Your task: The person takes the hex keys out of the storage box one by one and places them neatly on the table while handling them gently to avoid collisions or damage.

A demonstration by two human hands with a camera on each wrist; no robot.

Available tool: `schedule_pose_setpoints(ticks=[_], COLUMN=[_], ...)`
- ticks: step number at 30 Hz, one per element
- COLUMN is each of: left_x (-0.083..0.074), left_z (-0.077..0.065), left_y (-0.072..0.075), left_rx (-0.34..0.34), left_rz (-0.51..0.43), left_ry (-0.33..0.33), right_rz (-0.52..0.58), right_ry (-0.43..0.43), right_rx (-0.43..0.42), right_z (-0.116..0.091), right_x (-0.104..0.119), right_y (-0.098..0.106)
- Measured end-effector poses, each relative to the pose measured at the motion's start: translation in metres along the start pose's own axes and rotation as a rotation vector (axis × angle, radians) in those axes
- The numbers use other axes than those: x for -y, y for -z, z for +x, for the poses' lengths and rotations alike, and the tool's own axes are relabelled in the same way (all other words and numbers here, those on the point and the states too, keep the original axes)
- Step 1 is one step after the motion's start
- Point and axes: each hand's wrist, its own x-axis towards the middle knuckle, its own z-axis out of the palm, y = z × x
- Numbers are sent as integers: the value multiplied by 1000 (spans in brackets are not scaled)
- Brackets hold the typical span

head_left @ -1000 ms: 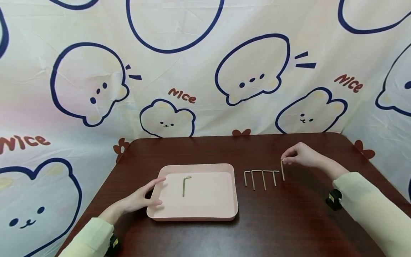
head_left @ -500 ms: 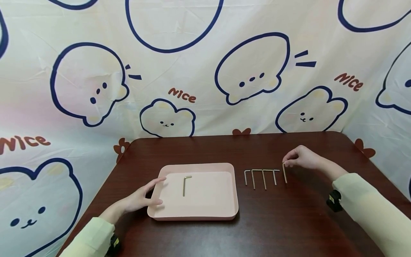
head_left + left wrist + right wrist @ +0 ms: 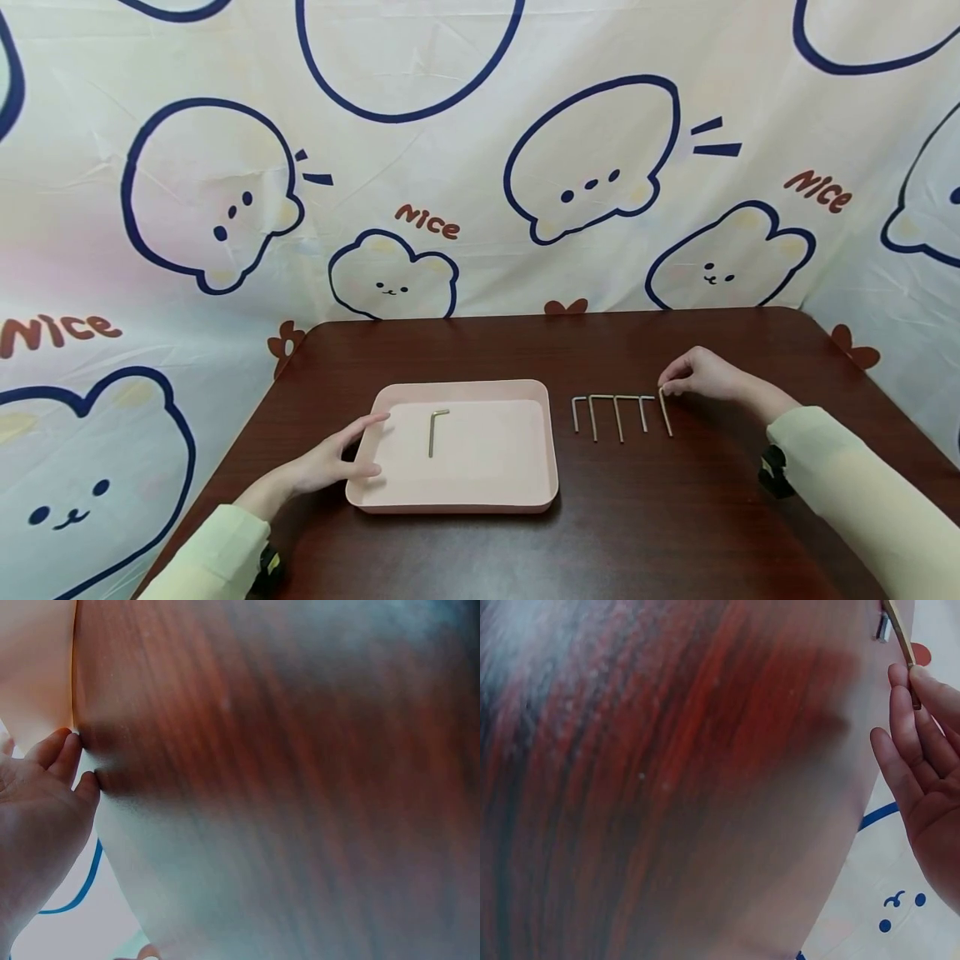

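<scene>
My left hand (image 3: 322,465) grips the left rim of a shallow pink tray (image 3: 495,467), with forefinger and thumb reaching over its edge. Inside the tray lies one brassy hex key (image 3: 431,437). In the right wrist view, thumb and fingertips of my right hand (image 3: 930,761) pinch another hex key (image 3: 901,634) near one end. From the head view this held key slants down beside a row of several more hex keys (image 3: 619,421), to the right of the tray. The pinched end is partly hidden by my fingers.
A dark reddish-brown wooden table (image 3: 637,533) carries everything. Behind it and along both sides hangs a pale cloth (image 3: 480,167) with blue cartoon outlines, touching the table's far edge.
My right hand has lowered slightly toward the table with the hex key, whose free end has shifted nearer to me and a little right. The left hand and tray stay in place.
</scene>
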Motion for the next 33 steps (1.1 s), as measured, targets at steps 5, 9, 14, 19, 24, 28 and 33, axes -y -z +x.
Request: schedule_pose_setpoints(ticks=[5,9,14,19,24,28,33], left_x=[-1,-1,-2,-2,0,0,0], left_z=[0,1,1,0,1,1,1], left_y=[0,1,1,1,1,0,1], left_rx=[5,3,3,0,-1,1,1], left_rz=[-4,-3,0,6,-8,-15,-4], left_ry=[-7,-8,-10,-13,-11,-11,-15], right_rz=[4,-35,-64,-103,-131,-125,-127], right_ry=[-34,-46,-44,-42,-28,-38,-28], right_rx=[-6,-35,-55,-81,-100,-102,-107], right_z=[0,0,-1,-1,-1,-1,0], right_x=[-3,-3,-4,-3,-1,-2,-6], right_y=[-4,-5,-8,-11,-12,-14,-17])
